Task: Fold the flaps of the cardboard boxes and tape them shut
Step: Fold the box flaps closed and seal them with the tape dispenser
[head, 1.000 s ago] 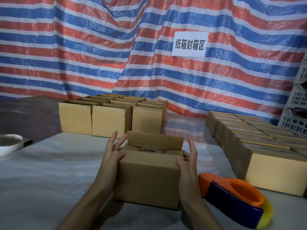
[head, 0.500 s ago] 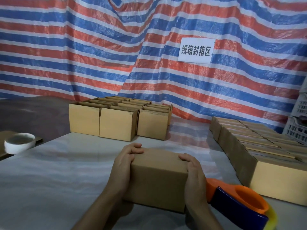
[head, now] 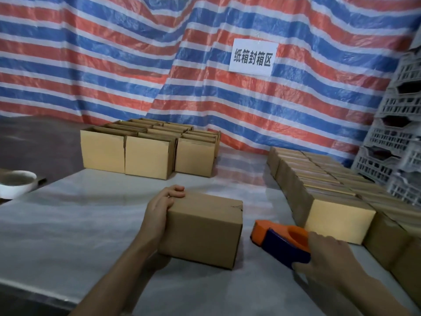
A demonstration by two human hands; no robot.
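Over box (head: 202, 229) edge left hand (head: 159, 208) curls; right hand (head: 328, 258) grips dispenser (head: 280, 240)

Left hand (head: 163, 207) grips the closed box (head: 202, 229) (flaps down); right hand (head: 328, 258) grasps the tape dispenser (head: 280, 240).

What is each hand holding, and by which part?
Left hand grips the box by its left end; right hand grasps the tape dispenser at its near end.

Rear of the tape dispenser (head: 279, 241) beneath the right hand (head: 328, 255)
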